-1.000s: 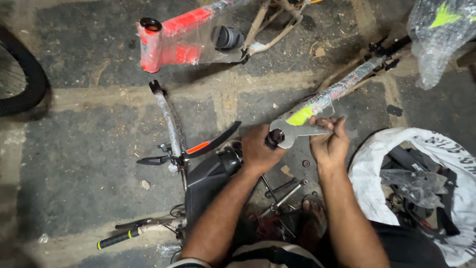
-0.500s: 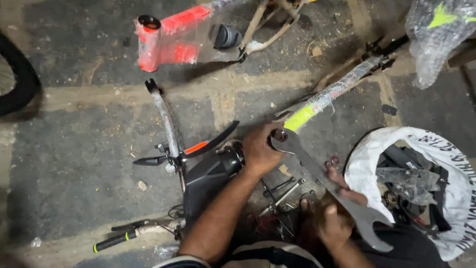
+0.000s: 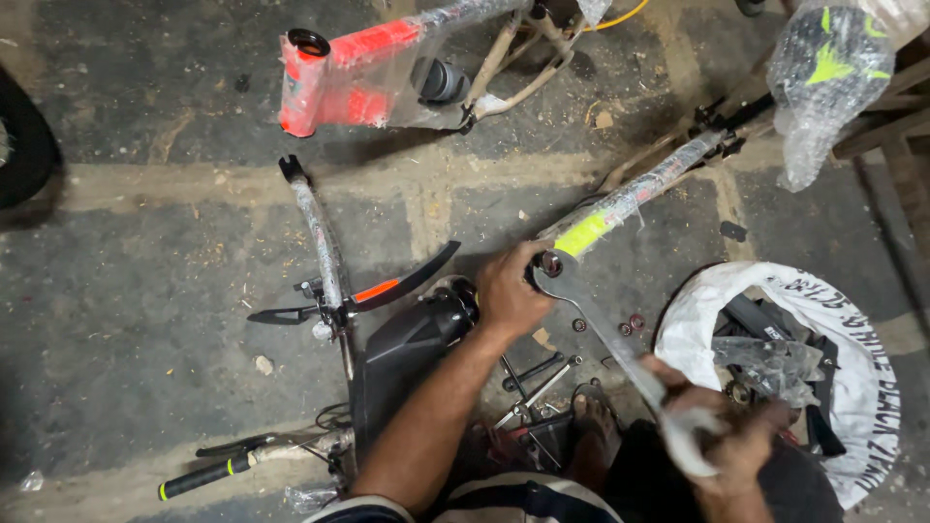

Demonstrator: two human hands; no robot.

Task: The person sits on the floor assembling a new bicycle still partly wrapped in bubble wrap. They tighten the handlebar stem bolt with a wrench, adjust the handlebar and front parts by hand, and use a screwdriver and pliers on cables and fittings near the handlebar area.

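My left hand [image 3: 511,290] grips the lower end of a plastic-wrapped bicycle fork [image 3: 635,196] with a yellow-green patch, right where a long flat silver wrench [image 3: 601,329] sits on its end. My right hand [image 3: 722,431] holds the wrench's other end, low at the right, blurred by motion. The wrench runs diagonally from the fork end down to my right hand.
A red wrapped bicycle frame [image 3: 358,73] lies at the top. A handlebar with brake levers [image 3: 325,261] and a black mudguard [image 3: 407,281] lie left of my arm. A white sack of parts [image 3: 852,358] sits at right. Loose tools [image 3: 538,378] and my sandalled foot [image 3: 591,426] are below.
My right hand has swung the wrench handle from up by the fork down and to the right, toward the sack. My left hand stays on the fork end.
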